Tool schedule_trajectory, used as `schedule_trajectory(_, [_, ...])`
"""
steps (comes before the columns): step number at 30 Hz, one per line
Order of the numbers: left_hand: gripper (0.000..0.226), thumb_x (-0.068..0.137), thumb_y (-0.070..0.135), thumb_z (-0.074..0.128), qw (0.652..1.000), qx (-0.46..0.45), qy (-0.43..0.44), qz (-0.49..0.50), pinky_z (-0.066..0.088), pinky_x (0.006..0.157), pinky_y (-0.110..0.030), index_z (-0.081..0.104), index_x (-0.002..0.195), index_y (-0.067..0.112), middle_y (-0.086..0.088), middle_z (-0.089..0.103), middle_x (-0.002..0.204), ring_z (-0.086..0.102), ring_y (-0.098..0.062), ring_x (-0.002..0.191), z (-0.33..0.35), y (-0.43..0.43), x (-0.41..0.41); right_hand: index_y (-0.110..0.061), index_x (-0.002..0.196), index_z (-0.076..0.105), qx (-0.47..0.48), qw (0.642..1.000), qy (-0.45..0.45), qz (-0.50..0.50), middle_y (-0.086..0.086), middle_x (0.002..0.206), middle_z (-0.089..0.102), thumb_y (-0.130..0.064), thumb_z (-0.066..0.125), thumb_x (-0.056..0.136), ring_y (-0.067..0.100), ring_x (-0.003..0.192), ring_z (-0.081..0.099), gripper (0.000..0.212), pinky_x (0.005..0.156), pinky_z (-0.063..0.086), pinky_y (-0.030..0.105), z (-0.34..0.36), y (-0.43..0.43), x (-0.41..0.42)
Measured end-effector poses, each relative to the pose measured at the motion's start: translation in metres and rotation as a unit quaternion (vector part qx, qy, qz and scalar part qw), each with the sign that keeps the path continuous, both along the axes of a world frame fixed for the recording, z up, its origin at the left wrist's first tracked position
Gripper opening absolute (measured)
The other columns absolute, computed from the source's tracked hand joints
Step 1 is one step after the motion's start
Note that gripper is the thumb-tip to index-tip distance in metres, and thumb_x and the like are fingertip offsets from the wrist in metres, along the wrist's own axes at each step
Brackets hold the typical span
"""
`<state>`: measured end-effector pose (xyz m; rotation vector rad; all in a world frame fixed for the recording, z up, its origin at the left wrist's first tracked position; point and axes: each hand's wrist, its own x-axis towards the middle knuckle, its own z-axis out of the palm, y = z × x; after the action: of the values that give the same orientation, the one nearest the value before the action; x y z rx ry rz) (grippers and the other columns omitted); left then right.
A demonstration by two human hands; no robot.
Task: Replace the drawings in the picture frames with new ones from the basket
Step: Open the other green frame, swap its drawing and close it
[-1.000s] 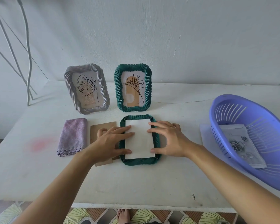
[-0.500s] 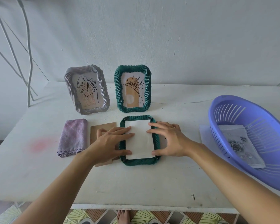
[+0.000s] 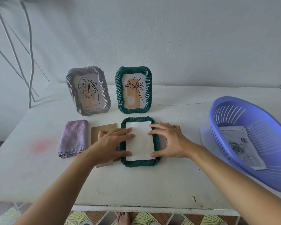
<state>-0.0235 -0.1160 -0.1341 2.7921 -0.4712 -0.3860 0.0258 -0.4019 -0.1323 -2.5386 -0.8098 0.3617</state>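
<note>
My left hand (image 3: 110, 143) and right hand (image 3: 169, 140) both lie spread on the white sheet (image 3: 139, 142), fingers nearly straight, pressing its two long edges and gripping nothing. The sheet sits blank side up inside the green frame (image 3: 139, 163), which lies face down in the middle of the tabletop (image 3: 136, 184). I judge I'm squaring it in the recess. The brown backing board (image 3: 102, 129) lies just left of the frame, partly under my left hand, so reaching for it means lifting that hand, and the loose sheet could slide askew or ride up over the frame's lip. Pushing inward from both sides could buckle or crease the paper. Another drawing (image 3: 240, 146) waits in the basket (image 3: 234, 108) at the right edge.
</note>
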Motion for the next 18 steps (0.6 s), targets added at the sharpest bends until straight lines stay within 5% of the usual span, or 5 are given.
schedule_trajectory(18, [0.072,0.081,0.073,0.057,1.000,0.004,-0.006,0.010,0.015,0.101,-0.036,0.035,0.146,0.053,0.021,0.015,0.164,0.020,-0.010,0.148,0.002,-0.001,0.002,-0.044,0.138,0.041,-0.083,0.996,-0.020,0.031,-0.022,0.162,0.013,-0.080,0.068,0.064,0.005,0.149,0.008,0.087,0.114,0.017,0.044,0.011,0.004,0.003])
